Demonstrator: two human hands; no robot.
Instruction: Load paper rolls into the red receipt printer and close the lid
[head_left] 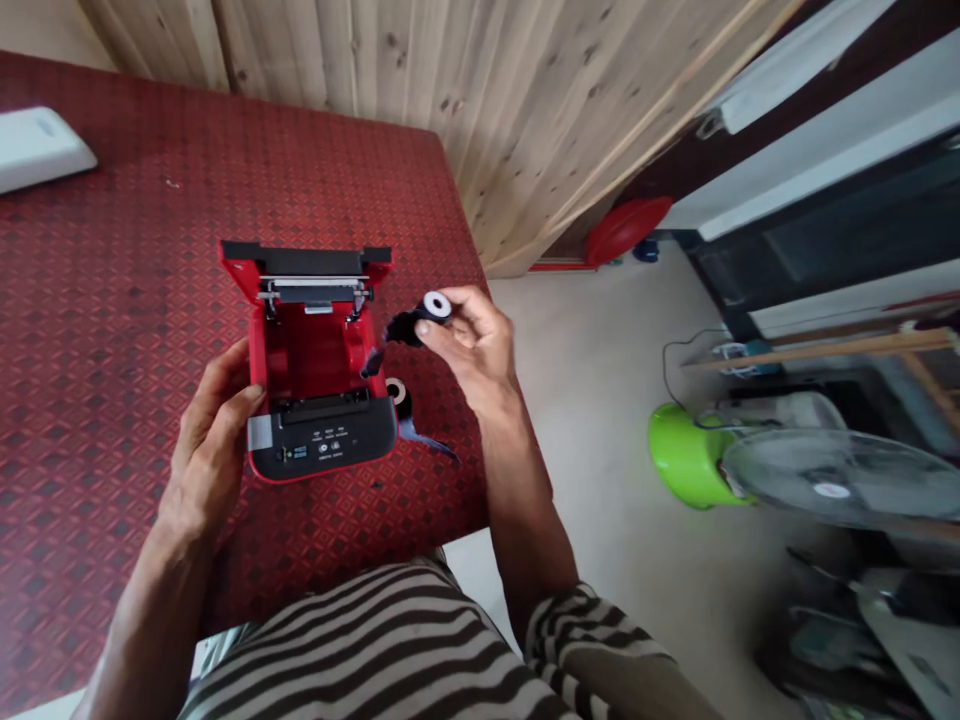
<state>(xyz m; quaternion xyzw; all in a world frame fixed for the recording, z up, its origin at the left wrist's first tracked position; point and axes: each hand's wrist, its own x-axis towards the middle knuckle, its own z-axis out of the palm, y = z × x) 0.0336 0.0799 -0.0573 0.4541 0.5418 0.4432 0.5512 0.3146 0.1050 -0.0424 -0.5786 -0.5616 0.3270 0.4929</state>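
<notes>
A small red and black label printer (322, 440) sits on the table with its lid (307, 262) raised and its red inner bay (311, 350) showing. My left hand (217, 420) grips the printer's left side, thumb on the upper edge. To the right of the printer, my right hand (476, 340) pinches a small roll of black ribbon (436, 306) with a white core. A loose crumpled end (397, 330) trails from it towards the bay. Another black roll with a pale core (397, 396) rests by the printer's right side, its dark strip (427, 440) lying on the table.
The table (135, 300) has a red patterned cover and a white object (41, 148) at its far left. Wooden panelling (360, 70) stands behind. On the floor to the right are a green bucket (682, 460) and a fan (832, 475).
</notes>
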